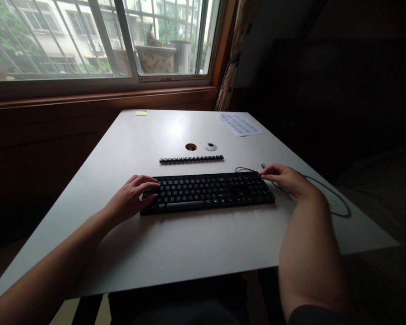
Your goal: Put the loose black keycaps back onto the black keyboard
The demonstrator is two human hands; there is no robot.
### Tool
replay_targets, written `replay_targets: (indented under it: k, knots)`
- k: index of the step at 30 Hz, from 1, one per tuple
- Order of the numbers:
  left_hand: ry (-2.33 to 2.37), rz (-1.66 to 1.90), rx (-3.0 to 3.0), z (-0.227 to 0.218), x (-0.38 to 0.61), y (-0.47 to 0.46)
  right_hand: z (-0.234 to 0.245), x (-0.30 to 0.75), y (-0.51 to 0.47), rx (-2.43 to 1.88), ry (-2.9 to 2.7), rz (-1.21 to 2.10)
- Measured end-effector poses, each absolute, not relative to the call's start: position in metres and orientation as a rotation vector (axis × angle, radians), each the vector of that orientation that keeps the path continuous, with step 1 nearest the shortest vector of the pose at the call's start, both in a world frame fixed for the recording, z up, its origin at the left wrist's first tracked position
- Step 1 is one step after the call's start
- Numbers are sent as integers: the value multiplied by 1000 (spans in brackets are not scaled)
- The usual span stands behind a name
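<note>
The left hand point(133, 193) rests with fingers loosely spread, not clenched, upon the left end of the long black plastic keyboard point(192, 194), which lies flat on the white smooth-topped table point(176, 253). This keyboard is probably light and stiff, and it may slide easily; both short ends seem the best hold. Behind it stands a row of small black keycaps point(191, 159), likely easy to scatter. At its far right corner, the right hand point(287, 180) brings its fingertips together; whether they grasp something, I cannot tell.
</note>
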State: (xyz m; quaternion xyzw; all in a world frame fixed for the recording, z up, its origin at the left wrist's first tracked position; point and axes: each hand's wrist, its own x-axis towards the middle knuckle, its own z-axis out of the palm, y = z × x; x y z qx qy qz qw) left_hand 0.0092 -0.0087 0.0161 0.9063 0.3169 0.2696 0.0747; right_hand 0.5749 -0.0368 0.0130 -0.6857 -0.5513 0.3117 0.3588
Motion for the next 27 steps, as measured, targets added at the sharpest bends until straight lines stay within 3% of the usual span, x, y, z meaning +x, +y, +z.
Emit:
replay_targets:
  k: [17,27]
  knots:
    - [941,811,2728,13,8,-7,27,560,-45,-1776,-1392,879]
    - [942,808,2733,14,8,-7,6,576,-36,-1853,-1364,879]
